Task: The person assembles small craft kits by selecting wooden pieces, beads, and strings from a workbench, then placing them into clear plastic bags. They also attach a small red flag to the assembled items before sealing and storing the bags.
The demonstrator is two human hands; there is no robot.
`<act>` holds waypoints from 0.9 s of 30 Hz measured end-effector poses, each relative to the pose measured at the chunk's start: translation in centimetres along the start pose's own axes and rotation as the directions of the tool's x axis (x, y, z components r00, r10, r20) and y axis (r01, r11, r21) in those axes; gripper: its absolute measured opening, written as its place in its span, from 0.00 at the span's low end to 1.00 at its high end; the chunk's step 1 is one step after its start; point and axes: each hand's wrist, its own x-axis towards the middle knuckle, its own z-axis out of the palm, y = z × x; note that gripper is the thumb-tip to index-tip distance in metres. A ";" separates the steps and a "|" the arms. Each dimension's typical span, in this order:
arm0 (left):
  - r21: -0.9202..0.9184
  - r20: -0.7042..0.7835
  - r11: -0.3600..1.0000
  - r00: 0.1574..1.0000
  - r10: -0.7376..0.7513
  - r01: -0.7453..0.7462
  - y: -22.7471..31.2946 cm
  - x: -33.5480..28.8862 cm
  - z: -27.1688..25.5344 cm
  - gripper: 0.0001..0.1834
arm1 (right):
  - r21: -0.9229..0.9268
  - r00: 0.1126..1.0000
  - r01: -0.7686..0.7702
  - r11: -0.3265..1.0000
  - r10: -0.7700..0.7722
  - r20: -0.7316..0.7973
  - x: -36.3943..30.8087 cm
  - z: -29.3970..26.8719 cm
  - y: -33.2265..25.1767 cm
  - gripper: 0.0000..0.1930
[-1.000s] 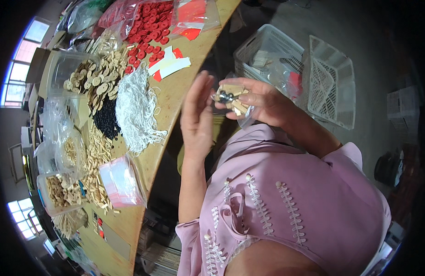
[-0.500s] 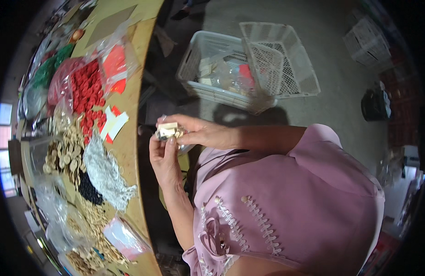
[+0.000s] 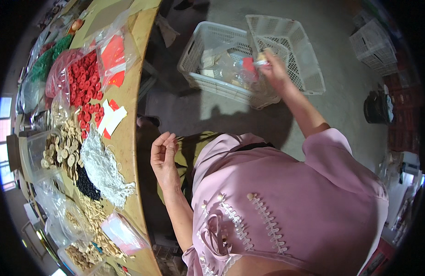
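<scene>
— Inspector, what can't be made out?

— The small pale item [image 3: 261, 58] in the right hand [image 3: 273, 70]. Its fingers are pinched shut on it, but the piece is too small and blurred to identify. It is held above the white plastic basket [image 3: 208, 69], at that basket's far right side. The basket's contents are partly hidden under clear bags [image 3: 228, 69]; I see only pale flat pieces and a spot of red. A second white basket [image 3: 293, 50] leans against the first one's right edge; its inside reads as bare mesh.

— And the left hand?

— The left hand [image 3: 164, 156] is raised, well apart from the basket and just beside the table [image 3: 129, 106] edge. Its fingers are loosely curled, thumb near the fingertips; nothing visible between them.

— Containers on the table?

— Left of the basket, a clear bag of red discs [image 3: 81, 76], with more spilled beside it. Farther from the basket: a clear tub [image 3: 33, 154] beside tan wooden discs [image 3: 65, 149], a heap of white cord [image 3: 102, 168] and a patch of black beads [image 3: 86, 184]. The table's lower end is cut off by the frame rim.
</scene>
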 end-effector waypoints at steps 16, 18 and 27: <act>0.007 -0.016 0.954 0.954 -0.301 0.301 -3.9 -3.5 -3.7 0.11 | -0.810 0.988 -0.036 0.586 0.140 0.057 5.1 6.5 21.4 0.23; 0.012 -0.011 0.955 0.955 -0.296 0.296 -4.0 -3.4 -3.7 0.11 | -0.767 0.977 -0.098 0.634 0.209 0.048 3.8 10.7 19.4 0.26; -0.070 -0.007 0.949 0.951 -0.308 0.307 -5.8 -3.7 -3.7 0.12 | -0.797 0.954 -0.123 0.591 0.291 0.068 4.7 17.6 16.6 0.34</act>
